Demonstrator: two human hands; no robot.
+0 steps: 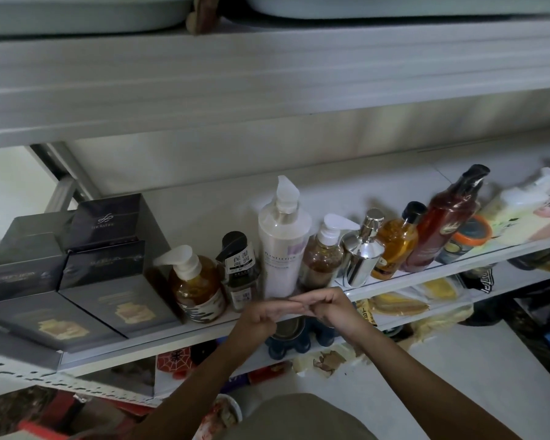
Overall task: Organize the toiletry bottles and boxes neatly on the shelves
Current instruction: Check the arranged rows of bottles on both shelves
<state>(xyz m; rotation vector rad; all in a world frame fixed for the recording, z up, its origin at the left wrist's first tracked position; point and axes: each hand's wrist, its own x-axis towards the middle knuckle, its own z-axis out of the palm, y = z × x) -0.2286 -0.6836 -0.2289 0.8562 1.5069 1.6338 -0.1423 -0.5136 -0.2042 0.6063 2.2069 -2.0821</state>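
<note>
We see the left hand (pixel 256 320) and the right hand (pixel 329 308) meeting fingertip to fingertip just before the white metal shelf (pixel 188 336). The left's fingers are stretched out and the right's are bent over them, and we cannot tell whether anything is pinched between. On that shelf stand stacked dark grey cardboard boxes (pixel 86 274) at the left, then a row from an amber white-pump bottle (pixel 194 281) past a tall white pump bottle (pixel 283 242) and a chrome dispenser (pixel 361 258) to a dark red black-pump bottle (pixel 445 223).
</note>
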